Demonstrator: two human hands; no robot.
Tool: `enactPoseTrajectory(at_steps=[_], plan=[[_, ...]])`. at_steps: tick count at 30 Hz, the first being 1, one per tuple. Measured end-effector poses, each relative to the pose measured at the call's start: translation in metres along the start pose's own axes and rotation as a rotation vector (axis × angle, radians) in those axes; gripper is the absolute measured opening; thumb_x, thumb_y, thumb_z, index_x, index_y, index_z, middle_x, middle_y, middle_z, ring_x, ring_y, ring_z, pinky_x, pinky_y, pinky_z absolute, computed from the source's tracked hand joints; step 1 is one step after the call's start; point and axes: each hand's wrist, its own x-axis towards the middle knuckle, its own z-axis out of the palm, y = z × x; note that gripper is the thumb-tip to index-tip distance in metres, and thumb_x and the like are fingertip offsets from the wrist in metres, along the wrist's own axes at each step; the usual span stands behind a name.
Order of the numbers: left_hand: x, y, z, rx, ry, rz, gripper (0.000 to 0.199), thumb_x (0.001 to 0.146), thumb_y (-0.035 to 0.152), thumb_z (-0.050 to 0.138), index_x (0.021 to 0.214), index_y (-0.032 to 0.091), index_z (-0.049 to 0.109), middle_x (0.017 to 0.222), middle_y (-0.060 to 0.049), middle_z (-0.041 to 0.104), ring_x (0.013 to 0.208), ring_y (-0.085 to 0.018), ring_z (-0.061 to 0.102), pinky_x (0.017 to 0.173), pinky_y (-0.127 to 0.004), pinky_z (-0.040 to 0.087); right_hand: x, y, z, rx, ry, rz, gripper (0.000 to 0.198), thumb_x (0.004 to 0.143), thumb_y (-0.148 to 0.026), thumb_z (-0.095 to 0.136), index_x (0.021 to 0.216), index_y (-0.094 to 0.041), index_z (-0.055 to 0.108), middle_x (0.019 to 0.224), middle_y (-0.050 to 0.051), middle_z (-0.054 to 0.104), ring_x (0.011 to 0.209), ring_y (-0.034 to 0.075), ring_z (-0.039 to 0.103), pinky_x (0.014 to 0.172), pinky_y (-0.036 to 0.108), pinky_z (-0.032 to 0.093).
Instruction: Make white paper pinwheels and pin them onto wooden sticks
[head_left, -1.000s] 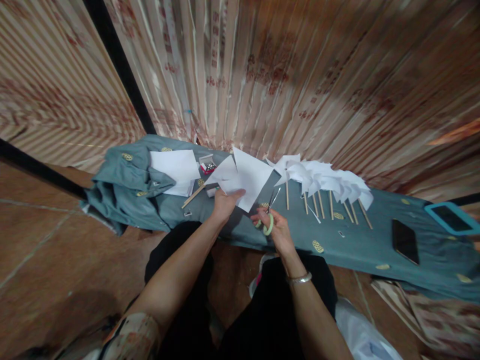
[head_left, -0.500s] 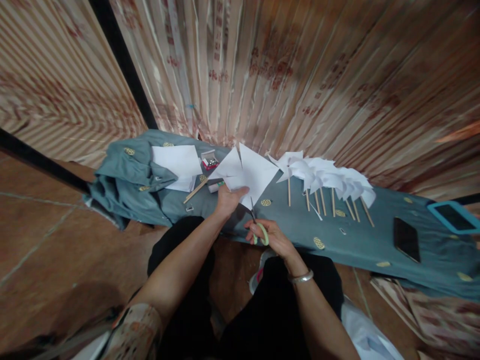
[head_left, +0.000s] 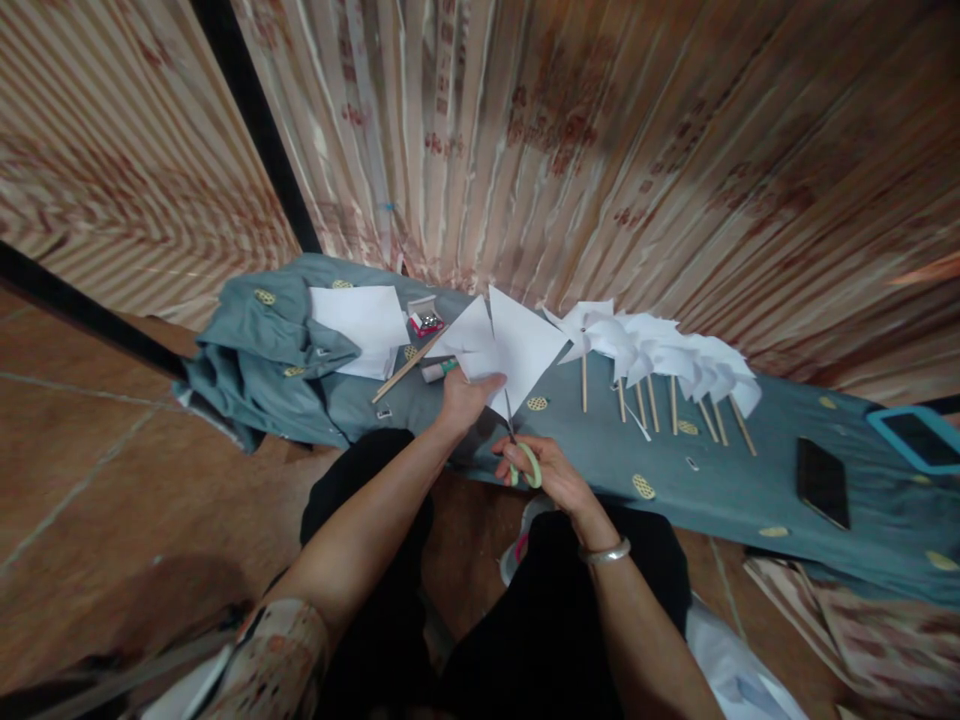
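Note:
My left hand pinches a white sheet of paper near its lower left, thumb on top. Slits run into the sheet from its corners, and it is turned like a diamond. In my right hand is a pair of scissors with light green handles, fingers through the loops. The blades point up and meet the sheet's lower corner. Just right of the sheet lies a row of white paper pinwheels on wooden sticks.
Left on the green cloth lie a stack of white paper, a small box of pins, wooden sticks and a capped tube. To the right are a black phone and a blue-framed device. A curtain hangs behind.
The view has shifted slightly, so everything sits a little further right. Both hands keep their hold, and the scissors remain at the sheet's lower corner.

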Motion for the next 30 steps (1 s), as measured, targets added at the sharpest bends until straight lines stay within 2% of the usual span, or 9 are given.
enactPoseTrajectory(at_steps=[9,24,30], plan=[[0.0001,0.0005,-0.0006,-0.011,-0.011,0.015,0.022,0.052,0.012,0.080,0.073,0.011,0.073,0.072,-0.005,0.074,0.066,-0.019,0.065,0.071,-0.033,0.053,0.0003,0.0019,0.0017,0.044,0.014,0.002,0.054,0.060,-0.068,0.075,0.076,-0.016,0.068,0.057,-0.001,0.065,0.049,0.010,0.056,0.050,0.022,0.043],[0.0010,-0.0001,-0.0010,-0.030,-0.002,0.013,0.025,0.049,0.018,0.083,0.071,0.012,0.072,0.072,-0.005,0.073,0.068,-0.021,0.066,0.073,-0.034,0.053,0.0013,0.0047,0.0045,0.089,0.067,0.026,0.044,0.054,-0.054,0.084,0.073,-0.017,0.068,0.050,-0.003,0.064,0.044,0.009,0.056,0.044,0.020,0.042],[0.0033,-0.0030,-0.0022,-0.009,-0.005,0.021,0.027,0.049,0.021,0.082,0.072,0.012,0.072,0.074,-0.007,0.074,0.069,-0.021,0.066,0.074,-0.035,0.054,0.0018,0.0060,0.0047,0.084,0.068,0.018,0.042,0.056,-0.053,0.084,0.071,-0.017,0.067,0.049,-0.004,0.063,0.043,0.008,0.055,0.044,0.020,0.042]])
